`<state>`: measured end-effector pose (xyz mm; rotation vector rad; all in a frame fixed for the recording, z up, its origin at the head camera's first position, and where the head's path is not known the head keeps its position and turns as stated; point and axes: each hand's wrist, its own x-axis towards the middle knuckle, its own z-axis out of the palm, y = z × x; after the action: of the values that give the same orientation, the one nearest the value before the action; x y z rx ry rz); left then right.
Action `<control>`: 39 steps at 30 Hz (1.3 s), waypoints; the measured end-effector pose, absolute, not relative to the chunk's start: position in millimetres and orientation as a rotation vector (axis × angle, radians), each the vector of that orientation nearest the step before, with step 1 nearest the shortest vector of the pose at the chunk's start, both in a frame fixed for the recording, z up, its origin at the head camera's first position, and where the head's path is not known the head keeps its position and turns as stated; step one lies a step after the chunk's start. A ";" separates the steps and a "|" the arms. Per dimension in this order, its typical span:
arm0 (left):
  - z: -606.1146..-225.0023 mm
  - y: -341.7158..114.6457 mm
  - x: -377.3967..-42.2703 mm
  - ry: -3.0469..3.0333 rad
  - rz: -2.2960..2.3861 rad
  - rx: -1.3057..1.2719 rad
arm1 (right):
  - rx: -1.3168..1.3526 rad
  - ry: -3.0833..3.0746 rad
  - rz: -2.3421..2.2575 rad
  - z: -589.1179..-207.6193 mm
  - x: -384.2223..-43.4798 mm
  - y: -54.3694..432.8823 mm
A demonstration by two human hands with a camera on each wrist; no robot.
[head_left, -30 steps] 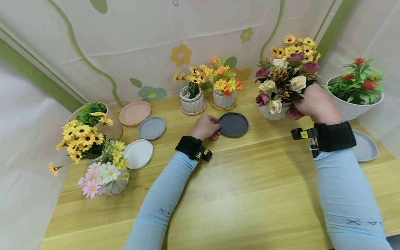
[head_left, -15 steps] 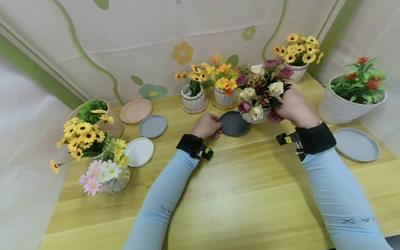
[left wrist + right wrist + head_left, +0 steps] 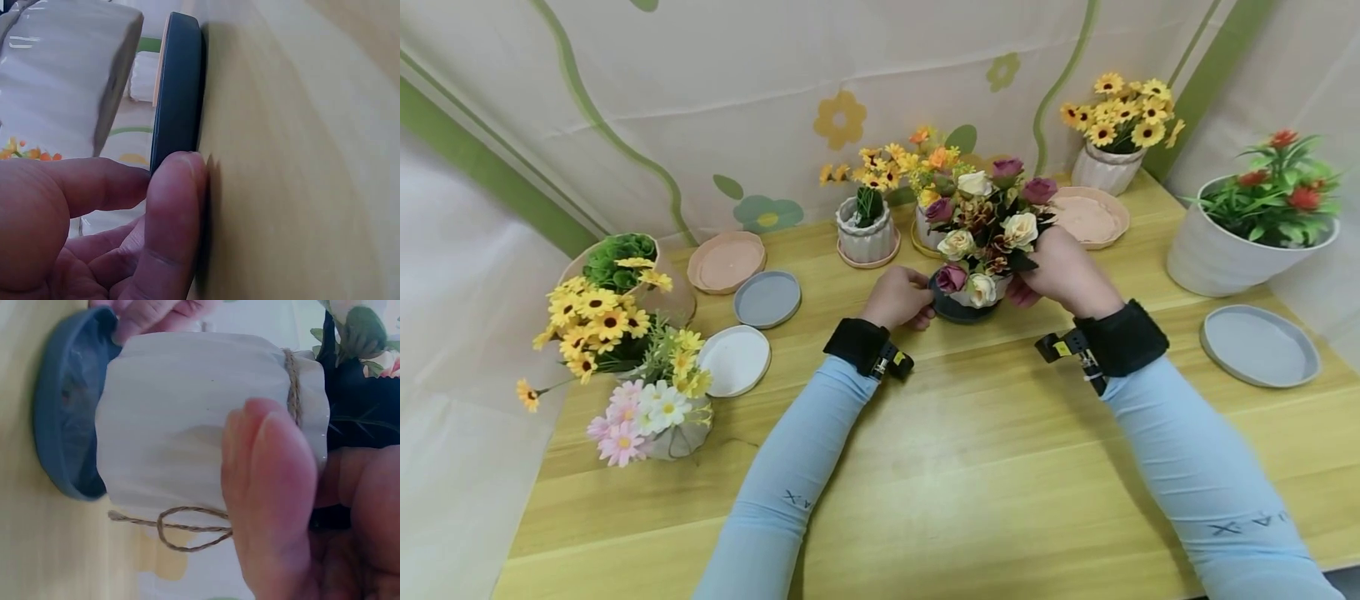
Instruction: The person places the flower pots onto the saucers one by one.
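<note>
My right hand (image 3: 1063,268) grips the rim of a white flowerpot (image 3: 175,419) tied with twine, which holds purple and cream artificial roses (image 3: 988,229). The pot hangs over a dark grey saucer (image 3: 955,313) on the table. In the left wrist view the pot's base is tilted and stands a little apart from the saucer's rim. My left hand (image 3: 898,298) pinches the saucer's near left edge between thumb and finger. The roses hide much of the pot and part of the saucer in the head view.
Behind stand two small pots (image 3: 865,237) on saucers. An uncovered pink saucer (image 3: 1090,218), a yellow-flowered pot (image 3: 1108,167), a large white planter (image 3: 1213,250) and a grey saucer (image 3: 1258,346) are right. Left are three saucers (image 3: 767,298) and several flowerpots (image 3: 673,442).
My right hand has carried the rose pot leftward from the right side to over the dark saucer, revealing the pink saucer behind. My left hand has stayed at the dark saucer's edge.
</note>
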<state>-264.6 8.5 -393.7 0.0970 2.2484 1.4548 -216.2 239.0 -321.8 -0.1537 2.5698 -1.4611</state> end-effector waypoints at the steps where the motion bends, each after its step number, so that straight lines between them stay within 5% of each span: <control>1: -393.5 8.4 -264.7 2.247 1.457 0.099 | -0.150 2.567 -1.459 -322.7 -216.5 237.5; 28: -390.7 4.7 -264.8 2.219 1.470 0.107 | -0.173 2.570 -1.358 -341.5 -224.2 228.5; 39: -392.8 6.0 -261.5 2.265 1.462 0.188 | 0.028 2.453 -1.418 -346.2 -228.7 228.2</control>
<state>-261.5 6.0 -392.8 0.1881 2.2649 1.4620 -228.7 228.2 -346.2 0.0284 2.4531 -1.4177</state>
